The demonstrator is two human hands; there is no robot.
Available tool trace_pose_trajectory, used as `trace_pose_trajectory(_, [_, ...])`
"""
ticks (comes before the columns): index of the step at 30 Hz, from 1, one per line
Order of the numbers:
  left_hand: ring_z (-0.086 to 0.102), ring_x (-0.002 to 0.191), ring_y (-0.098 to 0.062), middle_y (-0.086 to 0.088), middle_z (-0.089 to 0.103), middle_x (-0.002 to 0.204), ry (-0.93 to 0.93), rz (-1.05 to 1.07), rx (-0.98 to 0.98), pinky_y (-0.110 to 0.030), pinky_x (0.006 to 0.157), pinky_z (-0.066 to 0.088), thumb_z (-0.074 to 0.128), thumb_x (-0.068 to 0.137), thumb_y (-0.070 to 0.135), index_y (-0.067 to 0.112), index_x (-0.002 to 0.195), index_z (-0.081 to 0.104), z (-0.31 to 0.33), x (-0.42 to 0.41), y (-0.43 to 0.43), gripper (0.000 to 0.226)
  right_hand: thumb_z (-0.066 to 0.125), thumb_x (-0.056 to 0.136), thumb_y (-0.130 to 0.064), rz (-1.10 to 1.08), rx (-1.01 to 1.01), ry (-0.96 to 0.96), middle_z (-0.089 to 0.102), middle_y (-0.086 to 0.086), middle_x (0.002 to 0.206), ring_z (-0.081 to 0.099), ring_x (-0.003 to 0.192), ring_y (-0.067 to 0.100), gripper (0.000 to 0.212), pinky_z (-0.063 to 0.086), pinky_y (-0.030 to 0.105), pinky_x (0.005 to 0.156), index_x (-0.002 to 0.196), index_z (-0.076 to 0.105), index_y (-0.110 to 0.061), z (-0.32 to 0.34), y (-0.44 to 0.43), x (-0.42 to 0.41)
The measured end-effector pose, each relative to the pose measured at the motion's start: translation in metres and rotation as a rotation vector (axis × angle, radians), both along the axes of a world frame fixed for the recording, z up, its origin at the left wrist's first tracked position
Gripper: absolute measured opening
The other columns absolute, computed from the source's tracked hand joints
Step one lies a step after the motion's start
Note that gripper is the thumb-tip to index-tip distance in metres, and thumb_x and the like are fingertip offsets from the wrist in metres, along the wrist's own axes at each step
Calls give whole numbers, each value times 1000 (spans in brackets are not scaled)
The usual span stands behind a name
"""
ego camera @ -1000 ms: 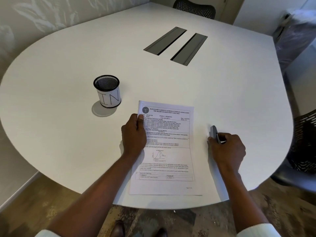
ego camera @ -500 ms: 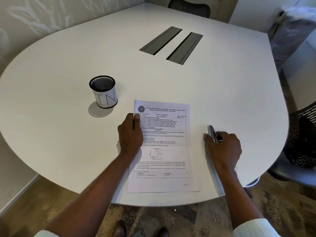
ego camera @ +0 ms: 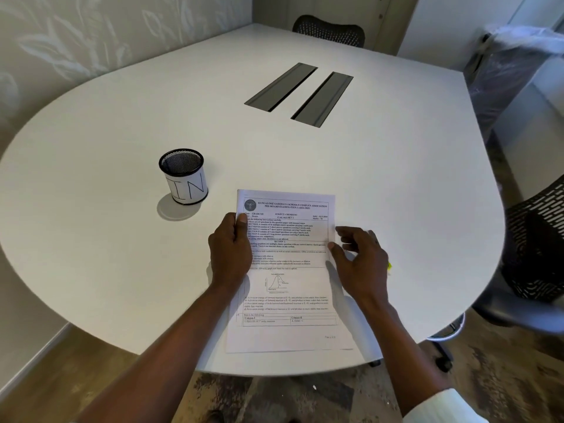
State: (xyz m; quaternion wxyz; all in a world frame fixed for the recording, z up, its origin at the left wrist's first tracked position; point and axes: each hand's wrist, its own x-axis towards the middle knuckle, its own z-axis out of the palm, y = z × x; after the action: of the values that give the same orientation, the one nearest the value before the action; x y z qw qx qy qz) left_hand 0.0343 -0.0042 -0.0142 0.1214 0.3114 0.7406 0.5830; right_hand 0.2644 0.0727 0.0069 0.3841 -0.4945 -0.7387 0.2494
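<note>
A printed exam sheet point(ego camera: 293, 282) lies on the white table point(ego camera: 305, 160) near its front edge. My left hand point(ego camera: 230, 251) grips the sheet's left edge, thumb on top of the print. My right hand point(ego camera: 361, 264) hovers at the sheet's right edge with fingers loosely spread, its thumb at the paper's margin. A pen-like thing lies mostly hidden under that hand; only a yellow-green tip point(ego camera: 389, 265) shows on its right side.
A black mesh pen cup point(ego camera: 184, 178) with a white label reading "IN" stands left of the sheet. Two dark cable slots point(ego camera: 299, 94) sit mid-table. Mesh chairs stand at the far side point(ego camera: 329, 30) and at the right point(ego camera: 537, 248).
My right hand has let go of the grey pen it gripped on the table and moved left to the sheet's right edge, fingers now spread. My left hand stays on the sheet.
</note>
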Motion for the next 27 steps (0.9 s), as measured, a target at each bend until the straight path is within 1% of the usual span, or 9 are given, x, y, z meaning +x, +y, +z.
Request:
trace_pose_trajectory(2, [32, 61, -15, 5, 41, 62, -17, 5, -5, -37, 58, 26, 54, 114, 22, 23, 69, 32, 1, -1, -1, 49, 82, 94, -12, 12, -53, 47, 70, -16, 105, 73, 95, 12, 31, 47, 4, 82, 124, 74, -16, 0, 0, -6])
trace_pose_trajectory(5, [32, 59, -11, 8, 41, 62, -58, 0, -1, -33, 57, 26, 54, 114, 23, 24, 68, 33, 5, -3, -2, 50, 79, 95, -9, 20, -82, 83, 76, -6, 108, 71, 92, -2, 29, 50, 2, 80, 123, 74, -16, 1, 2, -11])
trace_pose_trajectory(11, [32, 64, -19, 4, 38, 63, -34, -49, -14, -40, 62, 25, 54, 114, 23, 22, 69, 31, 19, -9, 1, 50, 76, 91, 2, -88, -19, 91, 65, -26, 91, 65, 82, -14, 24, 43, -2, 76, 111, 78, -12, 3, 7, -14])
trace_pose_trajectory(13, [34, 64, -21, 2, 40, 62, -1, -63, -35, -40, 64, 26, 53, 114, 24, 20, 70, 33, 24, -14, 7, 48, 77, 91, 3, -95, -7, 97, 68, -19, 91, 68, 80, -3, 24, 49, 7, 82, 108, 79, -14, 3, 11, -16])
trace_pose_trajectory(16, [44, 68, -30, -3, 49, 65, 91, -83, -123, -40, 66, 31, 52, 114, 28, 11, 75, 43, 30, -23, 17, 44, 77, 90, 2, -118, 0, 105, 75, -5, 97, 73, 87, 18, 23, 60, 35, 90, 107, 81, -13, 3, 16, -22])
trace_pose_trajectory(19, [57, 74, -42, -18, 65, 72, 266, -82, -202, -43, 67, 38, 55, 112, 29, 4, 77, 53, 33, -32, 25, 43, 77, 90, 2, -140, -14, 105, 80, 2, 107, 76, 97, 23, 24, 60, 44, 97, 109, 82, -13, 2, 22, -27])
trace_pose_trajectory(22, [63, 82, -48, -26, 71, 82, 431, -94, -249, -51, 77, 48, 58, 111, 26, -1, 81, 61, 32, -41, 28, 41, 77, 89, 4, -119, 39, 66, 80, 4, 104, 75, 91, 24, 25, 59, 49, 95, 107, 82, -11, 1, 25, -31])
trace_pose_trajectory(24, [64, 89, -48, -26, 74, 88, 508, -84, -312, -52, 82, 48, 58, 110, 27, -1, 84, 65, 28, -45, 30, 39, 77, 88, 4, -96, 83, 22, 80, 5, 101, 75, 88, 25, 24, 57, 44, 90, 105, 83, -11, 1, 25, -32])
trace_pose_trajectory(27, [65, 97, -46, -23, 75, 94, 555, -68, -390, -50, 87, 42, 58, 109, 28, 1, 89, 68, 20, -47, 33, 35, 75, 90, 5, -82, 104, -55, 79, 8, 103, 76, 89, 26, 23, 42, 8, 83, 107, 83, -8, -1, 26, -34])
